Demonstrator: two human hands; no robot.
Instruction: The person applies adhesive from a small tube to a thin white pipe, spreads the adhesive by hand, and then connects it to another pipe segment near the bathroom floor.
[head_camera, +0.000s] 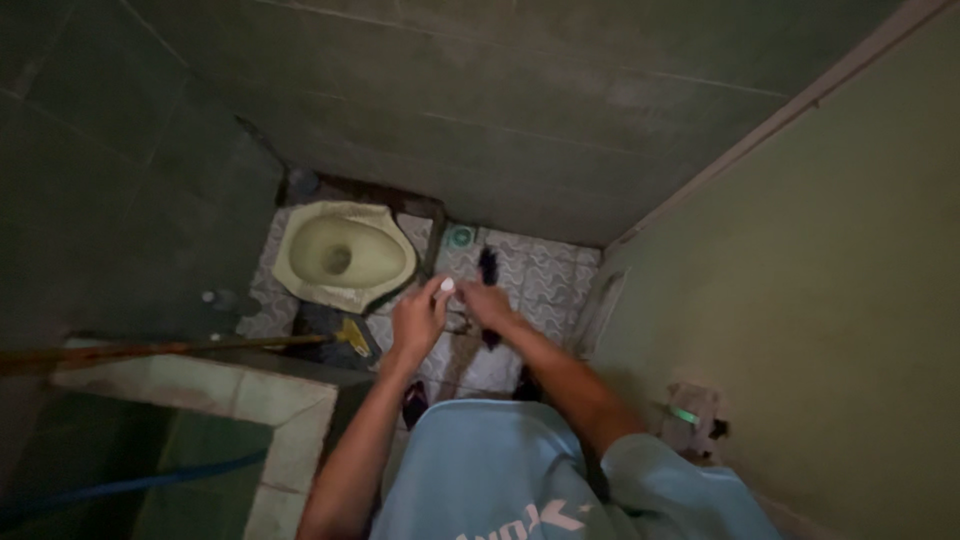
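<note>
While both hands meet above the patterned tiled floor (545, 275), a small white object (447, 286) is pinched.

It is gripped by the left hand (418, 318) fingers; the right hand (487, 303) fingers' opening cannot be told, near the pale yellow ceramic squat toilet (343, 254).

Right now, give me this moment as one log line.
left hand: pinching small white object | right hand: touching it | below: squat toilet, patterned floor

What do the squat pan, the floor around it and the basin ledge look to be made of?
Squat pan: likely glazed ceramic, pale yellow with a smooth sheen. Floor: patterned tile, grout lines showing. Basin ledge: light tile over masonry, probably; joints visible, surface dull and stained.
</note>
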